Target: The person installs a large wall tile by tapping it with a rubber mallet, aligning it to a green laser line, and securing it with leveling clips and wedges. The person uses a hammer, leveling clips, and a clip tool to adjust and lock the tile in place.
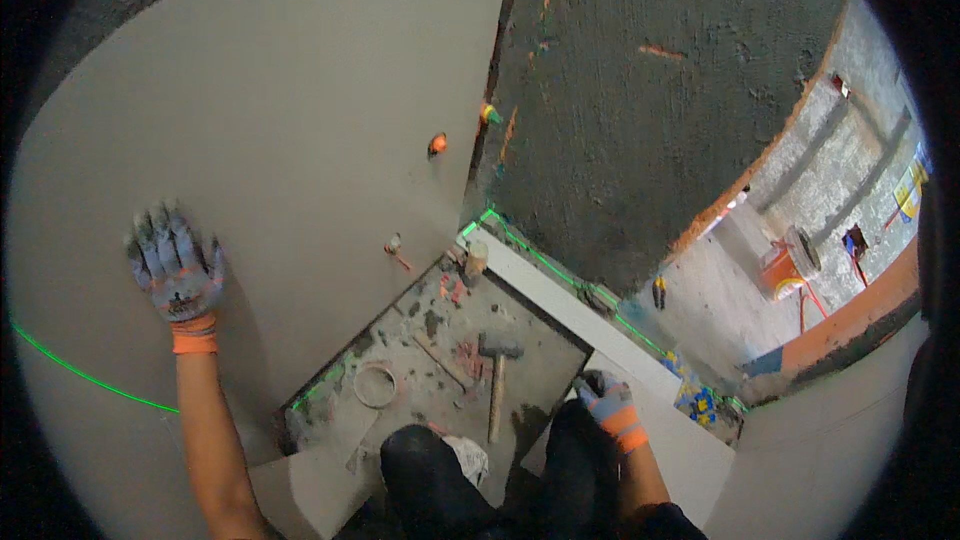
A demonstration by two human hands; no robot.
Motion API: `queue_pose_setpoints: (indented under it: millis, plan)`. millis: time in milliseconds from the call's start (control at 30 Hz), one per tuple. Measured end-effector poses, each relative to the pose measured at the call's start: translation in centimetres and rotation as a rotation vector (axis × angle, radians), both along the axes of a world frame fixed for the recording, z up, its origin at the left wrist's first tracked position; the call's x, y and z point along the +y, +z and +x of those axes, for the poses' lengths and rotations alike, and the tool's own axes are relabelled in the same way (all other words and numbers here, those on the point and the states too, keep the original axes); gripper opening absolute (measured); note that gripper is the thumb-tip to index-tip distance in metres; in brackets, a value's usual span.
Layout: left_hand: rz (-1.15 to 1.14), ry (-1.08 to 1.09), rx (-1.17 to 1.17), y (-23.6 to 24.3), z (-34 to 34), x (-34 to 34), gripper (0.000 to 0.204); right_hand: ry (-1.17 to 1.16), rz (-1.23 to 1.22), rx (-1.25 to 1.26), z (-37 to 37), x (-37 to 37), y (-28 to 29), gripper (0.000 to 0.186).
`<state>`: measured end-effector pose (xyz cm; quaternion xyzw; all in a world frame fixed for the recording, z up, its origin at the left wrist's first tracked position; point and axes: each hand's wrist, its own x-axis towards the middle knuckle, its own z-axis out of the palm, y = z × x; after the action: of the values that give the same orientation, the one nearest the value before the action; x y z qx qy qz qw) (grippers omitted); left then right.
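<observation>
My left hand (179, 265), in a grey glove with an orange cuff, lies flat with fingers spread on a large smooth grey wall tile (300, 120). My right hand (610, 405), gloved alike, is low beside my knee, at the edge of a pale tile (665, 440). Its fingers are curled; what they hold, if anything, is hidden. Between my knees and the wall, a mallet (500, 345) with a dark head and wooden handle lies on the dirty floor. To its left are a thin wooden-handled tool (440, 360) and a round ring (375, 387).
Orange-capped pipe outlets (438, 144) stick out of the wall tile. Rough dark mortar (660, 120) covers the adjoining wall. A white ledge (570, 305) runs below it, near green laser lines. Blue and yellow tile clips (700, 402) and an orange bucket (788, 265) are at right.
</observation>
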<state>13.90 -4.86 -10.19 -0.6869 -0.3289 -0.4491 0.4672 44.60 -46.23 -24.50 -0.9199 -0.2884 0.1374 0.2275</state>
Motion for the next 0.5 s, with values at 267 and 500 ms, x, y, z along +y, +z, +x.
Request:
queue_pose_setpoints:
  millis: [267, 500]
  plan:
    - [-0.061, 0.15, 0.03, -1.6, -1.7, 1.4, 0.05, -0.121, 0.302, 0.005, -2.1, -2.7, 2.0, 0.028]
    - [-0.051, 0.142, 0.072, -2.1, -2.7, 3.4, 0.047, -0.279, 0.339, 0.026, -2.2, -4.3, 3.3, 0.023]
